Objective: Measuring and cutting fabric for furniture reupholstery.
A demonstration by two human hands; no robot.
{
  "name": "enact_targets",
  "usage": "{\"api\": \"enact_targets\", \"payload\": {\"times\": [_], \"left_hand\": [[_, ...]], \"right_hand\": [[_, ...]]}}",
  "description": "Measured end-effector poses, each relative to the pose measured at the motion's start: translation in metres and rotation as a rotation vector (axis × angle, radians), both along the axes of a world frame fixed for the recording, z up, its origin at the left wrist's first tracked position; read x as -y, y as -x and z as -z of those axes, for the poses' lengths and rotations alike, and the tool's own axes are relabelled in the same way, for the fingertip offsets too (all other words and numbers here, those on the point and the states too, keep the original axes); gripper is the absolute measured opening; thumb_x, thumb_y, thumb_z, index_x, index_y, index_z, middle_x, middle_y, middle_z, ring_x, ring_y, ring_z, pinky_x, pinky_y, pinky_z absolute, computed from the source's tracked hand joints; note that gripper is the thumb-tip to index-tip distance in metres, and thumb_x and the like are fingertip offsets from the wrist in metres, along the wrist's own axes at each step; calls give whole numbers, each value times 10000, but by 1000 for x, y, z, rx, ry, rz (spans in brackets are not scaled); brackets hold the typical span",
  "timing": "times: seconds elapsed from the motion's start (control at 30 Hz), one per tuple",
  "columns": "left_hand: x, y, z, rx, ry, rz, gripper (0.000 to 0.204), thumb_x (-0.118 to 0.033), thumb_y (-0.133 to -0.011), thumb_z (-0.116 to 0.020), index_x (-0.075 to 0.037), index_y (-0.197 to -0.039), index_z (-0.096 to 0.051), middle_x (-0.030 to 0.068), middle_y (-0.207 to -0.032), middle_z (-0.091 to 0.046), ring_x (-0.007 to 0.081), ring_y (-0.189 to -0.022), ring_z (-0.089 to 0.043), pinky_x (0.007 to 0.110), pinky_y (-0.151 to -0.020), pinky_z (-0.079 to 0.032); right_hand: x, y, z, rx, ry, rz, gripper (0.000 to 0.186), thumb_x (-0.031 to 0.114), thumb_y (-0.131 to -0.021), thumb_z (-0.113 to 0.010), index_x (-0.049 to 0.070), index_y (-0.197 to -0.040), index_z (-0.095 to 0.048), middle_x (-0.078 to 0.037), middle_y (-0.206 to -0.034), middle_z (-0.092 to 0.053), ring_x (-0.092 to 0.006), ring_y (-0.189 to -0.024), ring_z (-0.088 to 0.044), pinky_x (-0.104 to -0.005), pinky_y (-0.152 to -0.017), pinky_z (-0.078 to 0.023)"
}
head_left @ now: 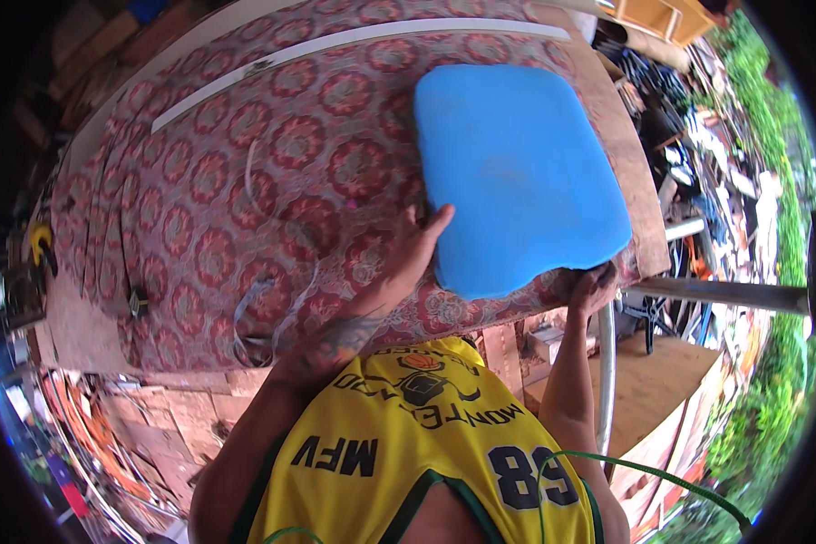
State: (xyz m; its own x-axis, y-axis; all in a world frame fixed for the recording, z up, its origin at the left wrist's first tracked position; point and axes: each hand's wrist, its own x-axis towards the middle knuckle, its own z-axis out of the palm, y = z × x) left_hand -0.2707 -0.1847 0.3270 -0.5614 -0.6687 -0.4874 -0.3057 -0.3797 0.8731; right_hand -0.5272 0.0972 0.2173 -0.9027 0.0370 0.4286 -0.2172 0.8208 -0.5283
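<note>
A blue padded cushion (517, 172), roughly square with rounded corners and a faint smudge in its middle, lies on the red patterned fabric (199, 177) at the right of the table. My left hand (417, 247) grips its left edge, thumb on the top face and fingers partly hidden behind the side. At the near right corner my right hand (593, 288) holds the edge, its fingertips hidden under the cushion. The near edge of the cushion bends inward slightly beside that hand.
A long white strip (372, 43) runs along the table's far side. Clear crumpled plastic (261, 304) lies left of my left forearm. A yellow and black tool (42, 247) is at the far left. A metal pole (725, 295) and piled scrap (698, 163) stand to the right.
</note>
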Motion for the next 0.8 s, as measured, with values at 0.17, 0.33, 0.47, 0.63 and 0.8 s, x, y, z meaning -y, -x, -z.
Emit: {"api": "enact_targets", "payload": {"times": [0.17,0.33,0.47,0.63,0.8], "left_hand": [[5,11,8,-254,-136,-72,744,-455,-890,-770,96,-1335,-541,203,-1293,-630,277,-1168,-620,377,-1003,-482],[0,20,-6,-280,-259,-129,555,-387,-860,-813,59,-1163,-680,167,-1130,-719,230,-1014,-687,357,-914,-531],[-11,37,-2,-351,-158,-50,663,-248,-780,-873,58,-1301,-600,192,-1237,-670,258,-1151,-635,390,-1016,-494],[-9,14,-46,-420,59,-288,802,-196,-786,-872,108,-1398,-454,267,-1305,-605,336,-1215,-606,425,-1067,-471],[27,-51,-31,-628,160,-558,738,-267,-852,-840,68,-1393,-467,251,-1293,-615,325,-1118,-666,431,-996,-558]], "right_hand": [[8,-5,-15,-37,46,-60,348,243,-995,-487,7,-1152,-689,-217,-1110,-699,-426,-1032,-636,-521,-907,-464],[16,-2,-14,-71,91,-67,384,280,-994,-480,-3,-1153,-686,-226,-1106,-700,-430,-1006,-647,-518,-900,-482],[12,-14,-12,32,288,-41,489,303,-947,-497,-9,-1298,-632,-253,-1257,-664,-428,-1158,-622,-497,-1025,-475],[-16,16,8,-46,42,-126,511,384,-1049,-403,11,-1329,-613,-254,-1305,-633,-434,-1177,-616,-543,-1019,-490],[2,3,-5,-73,-35,-113,401,257,-1060,-471,41,-1380,-577,-228,-1215,-684,-397,-1088,-674,-531,-960,-542]]}}
